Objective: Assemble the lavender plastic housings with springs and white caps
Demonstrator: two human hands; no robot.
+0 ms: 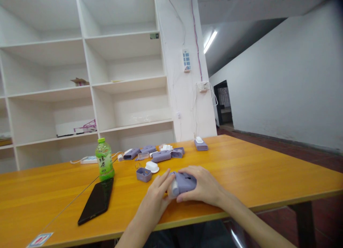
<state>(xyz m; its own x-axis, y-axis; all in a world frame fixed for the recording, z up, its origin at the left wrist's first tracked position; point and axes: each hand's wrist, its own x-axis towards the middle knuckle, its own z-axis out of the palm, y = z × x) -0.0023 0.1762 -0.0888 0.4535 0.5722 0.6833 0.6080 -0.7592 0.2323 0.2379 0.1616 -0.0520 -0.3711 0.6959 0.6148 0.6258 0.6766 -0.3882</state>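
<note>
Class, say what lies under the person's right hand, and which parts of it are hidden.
A purple plastic housing with a white piece at one end, resting on the wooden table. The left hand touches it. The right hand covers its right side.

Small assembly workshop: bare white shelving point(91, 87), worktable point(268, 169) strewn with purple plastic parts point(161, 156).

head cam | forward and down | close above left hand point(157, 198), right hand point(205, 187) | table point(254, 166), shelves point(120, 55) beyond
</note>
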